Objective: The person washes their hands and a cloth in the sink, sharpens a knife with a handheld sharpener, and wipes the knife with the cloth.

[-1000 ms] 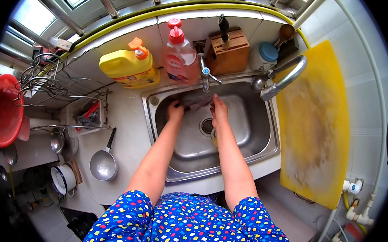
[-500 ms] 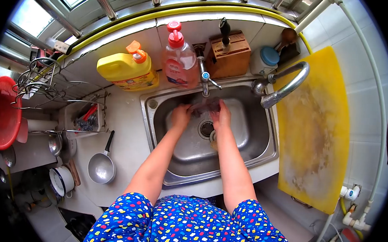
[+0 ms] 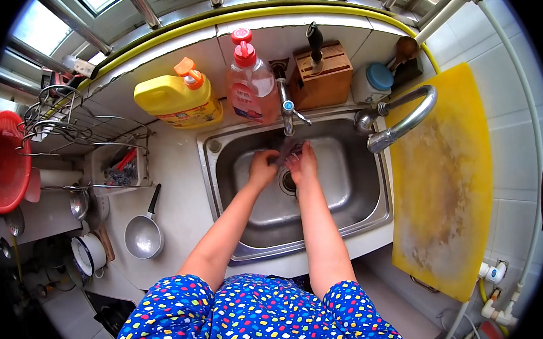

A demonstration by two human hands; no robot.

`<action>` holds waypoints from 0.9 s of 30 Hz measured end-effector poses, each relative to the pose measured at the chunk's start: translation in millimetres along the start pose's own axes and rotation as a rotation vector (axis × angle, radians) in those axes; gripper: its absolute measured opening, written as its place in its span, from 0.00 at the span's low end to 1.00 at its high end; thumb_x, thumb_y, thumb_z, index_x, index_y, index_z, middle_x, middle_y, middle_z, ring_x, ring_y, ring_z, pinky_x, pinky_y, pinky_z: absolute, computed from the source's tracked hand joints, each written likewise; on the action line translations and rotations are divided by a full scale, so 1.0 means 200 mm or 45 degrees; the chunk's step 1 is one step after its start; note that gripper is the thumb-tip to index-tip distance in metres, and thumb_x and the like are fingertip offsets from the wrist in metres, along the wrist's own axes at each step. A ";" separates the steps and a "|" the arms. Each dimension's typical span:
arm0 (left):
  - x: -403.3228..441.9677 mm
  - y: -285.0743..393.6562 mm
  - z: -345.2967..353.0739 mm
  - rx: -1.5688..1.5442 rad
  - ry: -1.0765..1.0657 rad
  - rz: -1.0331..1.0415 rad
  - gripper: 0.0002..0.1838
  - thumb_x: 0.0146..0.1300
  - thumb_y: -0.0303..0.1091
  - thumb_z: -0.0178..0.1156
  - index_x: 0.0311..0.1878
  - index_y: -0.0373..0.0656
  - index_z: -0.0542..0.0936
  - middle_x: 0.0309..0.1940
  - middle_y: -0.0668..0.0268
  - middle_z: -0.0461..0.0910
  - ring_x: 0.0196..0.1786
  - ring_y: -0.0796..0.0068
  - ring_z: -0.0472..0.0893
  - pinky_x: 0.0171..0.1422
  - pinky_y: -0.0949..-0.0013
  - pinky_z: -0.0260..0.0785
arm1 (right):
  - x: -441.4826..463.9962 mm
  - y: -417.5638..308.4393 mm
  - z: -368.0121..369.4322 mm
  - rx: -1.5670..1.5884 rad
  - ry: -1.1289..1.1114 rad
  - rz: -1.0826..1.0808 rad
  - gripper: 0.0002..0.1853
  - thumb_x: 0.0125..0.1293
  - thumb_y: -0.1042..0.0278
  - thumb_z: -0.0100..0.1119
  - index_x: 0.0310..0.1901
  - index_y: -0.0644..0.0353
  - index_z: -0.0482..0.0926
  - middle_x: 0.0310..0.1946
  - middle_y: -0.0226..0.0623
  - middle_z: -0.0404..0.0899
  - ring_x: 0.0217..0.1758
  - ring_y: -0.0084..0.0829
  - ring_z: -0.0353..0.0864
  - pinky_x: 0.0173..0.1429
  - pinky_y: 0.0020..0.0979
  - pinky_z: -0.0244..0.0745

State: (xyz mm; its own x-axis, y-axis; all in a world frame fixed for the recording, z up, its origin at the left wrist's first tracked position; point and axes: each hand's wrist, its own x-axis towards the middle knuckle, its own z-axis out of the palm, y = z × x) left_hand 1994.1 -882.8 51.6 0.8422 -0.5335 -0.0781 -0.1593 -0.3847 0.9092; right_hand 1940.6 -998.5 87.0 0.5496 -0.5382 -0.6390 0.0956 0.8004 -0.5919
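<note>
a kitchen, steel sink, dish soap bottle, knife block, saucepan

A yellow jug, a red bottle, a knife block and a blue-lidded jar line the wall; a small pan sits on the counter, a yellow board standing opposite.

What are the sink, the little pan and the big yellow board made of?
The sink looks like smooth steel: it's gray and shiny. The little pan seems to be dull, pale metal, maybe aluminum, with a black handle, probably plastic. The yellow board is likely plastic, see-through-looking at its edges and stained brown in the middle.
</note>
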 end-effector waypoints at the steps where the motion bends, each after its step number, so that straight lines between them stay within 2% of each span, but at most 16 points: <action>1: 0.03 0.01 -0.02 -0.606 -0.139 -0.510 0.21 0.53 0.35 0.56 0.52 0.48 0.73 0.43 0.64 0.74 0.43 0.68 0.75 0.47 0.64 0.68 | 0.01 0.01 0.00 -0.002 0.004 -0.004 0.18 0.66 0.47 0.44 0.50 0.48 0.67 0.40 0.31 0.72 0.39 0.36 0.74 0.42 0.40 0.70; 2: 0.05 0.02 -0.01 -0.610 -0.143 -0.517 0.21 0.53 0.35 0.56 0.52 0.48 0.73 0.43 0.64 0.74 0.43 0.68 0.75 0.47 0.64 0.68 | 0.00 0.02 -0.01 -0.024 -0.080 0.008 0.18 0.66 0.47 0.44 0.49 0.49 0.67 0.40 0.30 0.73 0.40 0.35 0.74 0.43 0.41 0.70; 4: 0.09 0.03 0.00 -0.929 0.090 -1.017 0.21 0.59 0.41 0.52 0.55 0.47 0.69 0.44 0.65 0.74 0.46 0.67 0.74 0.49 0.64 0.68 | -0.03 0.04 -0.01 -0.052 -0.167 0.021 0.17 0.65 0.48 0.45 0.49 0.49 0.67 0.39 0.30 0.73 0.40 0.34 0.74 0.44 0.41 0.69; 5: 0.12 0.03 0.00 -0.932 0.091 -1.016 0.21 0.59 0.41 0.52 0.55 0.47 0.69 0.44 0.65 0.74 0.46 0.67 0.74 0.49 0.64 0.68 | -0.05 0.05 0.00 0.043 -0.205 0.085 0.18 0.65 0.47 0.46 0.47 0.50 0.68 0.39 0.32 0.74 0.40 0.35 0.75 0.43 0.40 0.70; 7: 0.16 0.02 0.02 -1.560 -0.142 -1.227 0.19 0.61 0.42 0.52 0.53 0.46 0.69 0.43 0.65 0.74 0.46 0.67 0.75 0.51 0.68 0.67 | -0.05 0.05 0.00 0.140 -0.240 0.146 0.18 0.64 0.47 0.48 0.46 0.52 0.69 0.39 0.34 0.75 0.39 0.35 0.76 0.42 0.38 0.70; 8: 0.15 0.00 0.05 -1.556 -0.145 -1.229 0.19 0.61 0.42 0.52 0.53 0.46 0.69 0.43 0.65 0.74 0.46 0.67 0.75 0.51 0.68 0.67 | -0.02 0.05 -0.02 0.112 -0.213 0.140 0.19 0.63 0.47 0.50 0.46 0.52 0.70 0.39 0.33 0.75 0.38 0.35 0.76 0.41 0.38 0.70; 10: 0.15 -0.01 0.12 -1.446 -0.001 -0.712 0.15 0.60 0.40 0.55 0.47 0.46 0.72 0.39 0.66 0.75 0.42 0.71 0.75 0.46 0.70 0.67 | 0.01 0.04 -0.01 0.091 -0.196 0.131 0.19 0.62 0.47 0.51 0.46 0.52 0.70 0.38 0.33 0.75 0.37 0.35 0.76 0.41 0.38 0.70; 12: 0.06 0.20 0.09 -1.255 0.101 -0.622 0.13 0.58 0.40 0.57 0.43 0.46 0.72 0.36 0.67 0.74 0.38 0.75 0.74 0.41 0.72 0.66 | -0.03 -0.01 0.04 -0.255 0.200 -0.102 0.18 0.60 0.49 0.53 0.44 0.54 0.70 0.38 0.33 0.75 0.37 0.33 0.75 0.42 0.36 0.70; 14: -0.04 0.29 0.16 -0.977 0.191 -0.468 0.12 0.54 0.40 0.63 0.30 0.45 0.70 0.24 0.73 0.69 0.27 0.84 0.66 0.28 0.77 0.59 | 0.02 -0.01 -0.02 -0.208 0.121 0.063 0.19 0.60 0.51 0.52 0.45 0.57 0.70 0.41 0.33 0.74 0.42 0.30 0.72 0.44 0.35 0.69; 15: -0.10 0.34 0.18 -0.929 0.126 -0.425 0.14 0.53 0.39 0.64 0.25 0.45 0.69 0.20 0.75 0.65 0.23 0.85 0.63 0.27 0.79 0.56 | 0.16 0.08 -0.18 -0.086 -0.201 0.224 0.17 0.60 0.53 0.52 0.42 0.57 0.70 0.39 0.31 0.73 0.39 0.28 0.72 0.42 0.32 0.69; 16: -0.11 0.23 0.27 -0.695 0.200 -0.194 0.14 0.54 0.37 0.63 0.22 0.45 0.69 0.18 0.77 0.64 0.22 0.86 0.62 0.26 0.79 0.54 | 0.18 0.12 -0.19 -0.063 -0.219 0.209 0.16 0.60 0.55 0.51 0.42 0.58 0.71 0.39 0.32 0.74 0.40 0.28 0.72 0.43 0.31 0.68; 19: -0.03 0.10 0.25 -0.756 0.262 -0.312 0.11 0.55 0.38 0.61 0.25 0.45 0.71 0.19 0.75 0.66 0.25 0.83 0.66 0.29 0.75 0.59 | -0.15 0.20 -0.01 -0.144 -0.114 0.004 0.14 0.61 0.59 0.48 0.42 0.61 0.72 0.40 0.35 0.74 0.42 0.28 0.72 0.47 0.28 0.68; 22: 0.02 0.05 0.14 -0.323 0.685 -0.523 0.10 0.59 0.41 0.55 0.29 0.45 0.74 0.25 0.71 0.70 0.30 0.79 0.70 0.35 0.70 0.65 | -0.38 0.26 0.06 -0.136 -0.205 -0.087 0.15 0.61 0.60 0.49 0.43 0.62 0.72 0.41 0.37 0.74 0.44 0.29 0.72 0.49 0.27 0.68; 24: -0.08 0.12 0.10 -1.499 0.206 -1.053 0.14 0.61 0.44 0.49 0.34 0.41 0.73 0.29 0.66 0.72 0.34 0.72 0.71 0.38 0.65 0.66 | -0.36 0.24 0.08 -0.091 -0.253 -0.142 0.16 0.61 0.59 0.50 0.43 0.63 0.72 0.41 0.39 0.74 0.45 0.29 0.72 0.50 0.27 0.67; 26: -0.22 0.30 0.12 -1.575 -0.030 -0.838 0.20 0.64 0.45 0.41 0.46 0.38 0.71 0.42 0.60 0.74 0.45 0.68 0.73 0.49 0.63 0.65 | -0.24 0.17 0.04 -0.783 -0.067 -0.301 0.16 0.60 0.57 0.53 0.42 0.61 0.72 0.37 0.34 0.73 0.40 0.27 0.71 0.45 0.26 0.68; 27: -0.29 0.32 0.15 -1.285 -0.025 -0.581 0.22 0.65 0.45 0.40 0.51 0.37 0.69 0.47 0.58 0.72 0.50 0.66 0.71 0.54 0.64 0.62 | -0.15 0.12 -0.02 -0.818 -0.088 -0.226 0.17 0.60 0.56 0.54 0.42 0.61 0.72 0.35 0.32 0.72 0.37 0.26 0.71 0.42 0.26 0.67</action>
State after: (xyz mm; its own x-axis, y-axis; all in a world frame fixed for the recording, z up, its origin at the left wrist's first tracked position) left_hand 1919.8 -899.5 101.8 0.7050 -0.5132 -0.4895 0.6646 0.2374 0.7084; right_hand 1923.8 -964.4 90.0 0.6248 -0.6122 -0.4846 -0.3121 0.3730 -0.8737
